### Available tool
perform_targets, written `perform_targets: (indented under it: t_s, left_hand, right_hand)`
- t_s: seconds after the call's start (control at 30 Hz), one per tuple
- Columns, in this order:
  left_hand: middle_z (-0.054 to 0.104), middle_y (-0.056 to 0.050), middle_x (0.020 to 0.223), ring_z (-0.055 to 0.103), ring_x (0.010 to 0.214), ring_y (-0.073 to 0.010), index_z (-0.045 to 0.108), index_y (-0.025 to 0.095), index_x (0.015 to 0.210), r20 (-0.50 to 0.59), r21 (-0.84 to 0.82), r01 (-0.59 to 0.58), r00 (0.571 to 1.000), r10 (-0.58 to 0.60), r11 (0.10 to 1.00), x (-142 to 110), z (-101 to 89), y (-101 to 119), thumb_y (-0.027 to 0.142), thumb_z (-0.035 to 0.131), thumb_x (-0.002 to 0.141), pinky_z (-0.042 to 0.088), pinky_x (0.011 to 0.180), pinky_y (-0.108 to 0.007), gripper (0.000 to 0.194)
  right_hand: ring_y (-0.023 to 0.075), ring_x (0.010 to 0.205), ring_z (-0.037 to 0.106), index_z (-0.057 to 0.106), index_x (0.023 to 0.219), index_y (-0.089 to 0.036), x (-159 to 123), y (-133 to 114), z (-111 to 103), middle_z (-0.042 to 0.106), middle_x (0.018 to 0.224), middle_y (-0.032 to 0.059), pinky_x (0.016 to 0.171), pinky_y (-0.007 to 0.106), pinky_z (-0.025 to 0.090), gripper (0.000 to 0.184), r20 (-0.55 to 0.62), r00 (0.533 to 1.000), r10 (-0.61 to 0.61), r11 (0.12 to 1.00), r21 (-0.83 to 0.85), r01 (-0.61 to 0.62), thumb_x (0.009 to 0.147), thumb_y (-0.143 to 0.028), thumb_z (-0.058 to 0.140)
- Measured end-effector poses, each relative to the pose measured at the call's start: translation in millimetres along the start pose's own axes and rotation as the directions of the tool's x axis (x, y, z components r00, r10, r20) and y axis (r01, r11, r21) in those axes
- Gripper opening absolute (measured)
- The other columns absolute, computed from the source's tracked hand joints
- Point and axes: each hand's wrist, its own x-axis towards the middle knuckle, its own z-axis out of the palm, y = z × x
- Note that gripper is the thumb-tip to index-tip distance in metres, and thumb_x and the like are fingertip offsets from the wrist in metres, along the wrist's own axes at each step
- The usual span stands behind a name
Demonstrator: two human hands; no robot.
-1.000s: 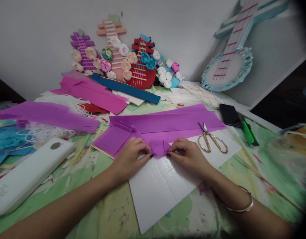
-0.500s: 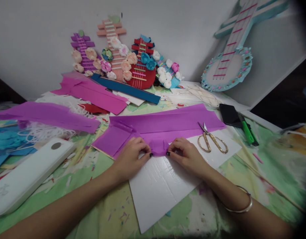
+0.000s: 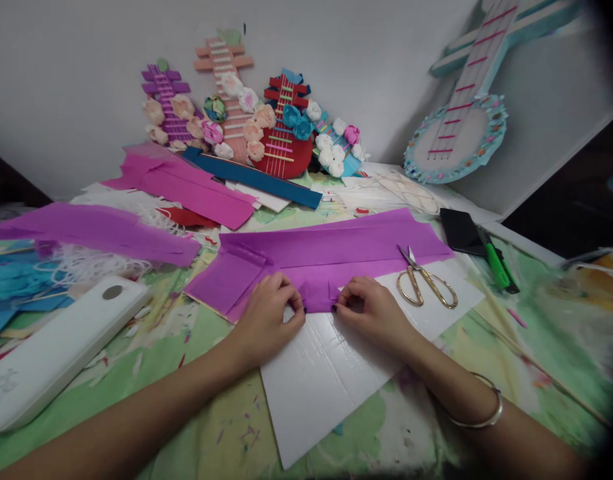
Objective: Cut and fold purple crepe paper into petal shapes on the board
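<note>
Purple crepe paper (image 3: 336,250) spreads over the upper part of a white board (image 3: 321,400), its near edge folded over between my hands. My left hand (image 3: 272,317) pinches that edge at the left end of the fold, thumb against fingertips. At the right end, my right hand (image 3: 374,310) pinches the same edge in a like way. Gold-handled scissors (image 3: 420,277) lie with blades slightly apart on the paper and board, just past my right hand. A squarish purple flap (image 3: 231,273) covers the paper's left end. Below the fold the board is bare, with glossy streaks.
Left are a long white device (image 3: 61,353), a purple strip (image 3: 96,233) and white string (image 3: 94,260). Pink paper (image 3: 181,187) and a blue strip (image 3: 256,177) lie behind. Several decorated toy instruments (image 3: 281,133) lean on the wall. Right are a black phone (image 3: 461,231) and green cutter (image 3: 496,263).
The folded edge between my fingers has gone from a rounded bulge to a flatter, straighter line. My hands have shifted only slightly; the scissors and other things stay put.
</note>
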Motion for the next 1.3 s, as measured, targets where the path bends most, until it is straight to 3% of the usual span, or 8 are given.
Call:
perform_targets:
  t_s: [0.73,0.97,1.3]
  left_hand:
    - [0.053,-0.004,0.087,0.049,0.087,-0.0225,0.058,0.017,0.068,0.003,0.011,0.107,0.994,-0.107,0.994,2.1,0.8,4.7,0.013,0.054,0.075,0.04,0.078,-0.039,0.009]
    - [0.055,-0.003,0.088,0.051,0.092,-0.0243,0.062,0.018,0.07,0.013,-0.015,0.132,0.991,-0.132,0.991,1.7,-1.5,5.4,0.02,0.059,0.074,0.039,0.085,-0.044,0.005]
    - [0.055,-0.003,0.091,0.051,0.093,-0.0234,0.064,0.019,0.07,0.051,-0.078,0.123,0.992,-0.119,0.989,1.8,0.0,-2.9,0.02,0.058,0.078,0.037,0.086,-0.043,0.01]
  right_hand:
    - [0.0173,0.071,0.053,0.059,0.058,-0.018,1.4,-0.4,-1.0,0.061,0.068,0.0029,0.069,0.032,0.04,0.015,-0.005,0.999,0.039,0.997,0.063,-0.038,0.065,-0.004,0.059]
    - [0.0176,0.074,0.054,0.064,0.065,-0.018,1.4,2.5,-2.4,0.063,0.072,0.0023,0.072,0.032,0.04,0.015,0.005,1.0,0.011,0.997,0.083,-0.011,0.065,-0.003,0.061]
    - [0.0168,0.073,0.053,0.065,0.069,-0.018,0.9,6.1,-7.0,0.063,0.072,0.0019,0.071,0.032,0.038,0.013,0.074,0.997,-0.037,0.997,0.072,0.031,0.074,-0.007,0.063]
